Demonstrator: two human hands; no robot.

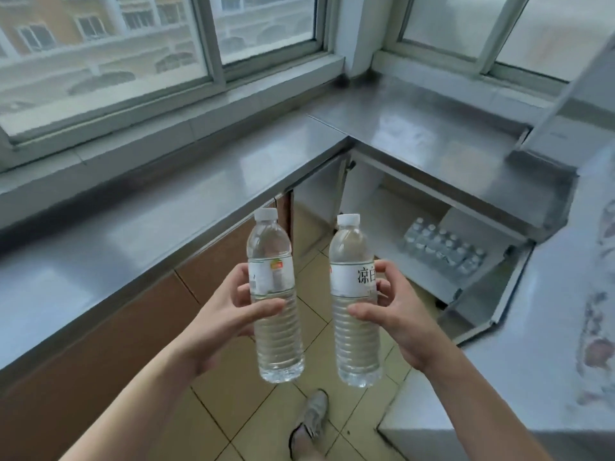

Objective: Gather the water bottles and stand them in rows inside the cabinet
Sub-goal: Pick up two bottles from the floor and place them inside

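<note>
I hold two clear water bottles upright over the tiled floor, each with a white cap and a white label. My left hand (229, 311) grips the left bottle (276, 337) around its middle. My right hand (396, 311) grips the right bottle (354, 341) the same way. Beyond them, under the steel counter, the cabinet (376, 207) stands open. Several bottles (442, 249) stand in rows on its floor at the right side.
An L-shaped steel counter (206, 194) runs under the windows and around the corner. The cabinet door (489, 294) hangs open at the right. Brown cabinet fronts (100, 344) line the left. My shoe (311, 417) rests on the tiles. Another steel surface (532, 344) sits at my right.
</note>
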